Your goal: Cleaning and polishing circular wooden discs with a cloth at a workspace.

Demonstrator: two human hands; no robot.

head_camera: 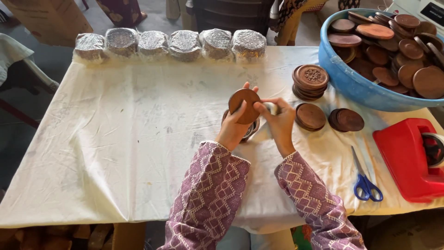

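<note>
A round brown wooden disc (244,105) is held upright above the cloth-covered surface (115,139), gripped by the left hand (233,127) from below, fingers curled around its edge. The right hand (277,121) is pinched closed on the disc's right edge. Right of the disc, 3 stacks of discs (311,82) are seen; farther right, a blue tub (344,81), scissors (365,178) and a red tape dispenser (407,157). Beyond the disc, 6 wrapped bundles (169,45) are lined up.

A small craft packing workshop: a cloth-covered table (115,139) carries wrapped bundles (171,45), a blue tub (351,85) of wooden discs (374,31), scissors (365,178) and a red tape dispenser (409,157).
</note>
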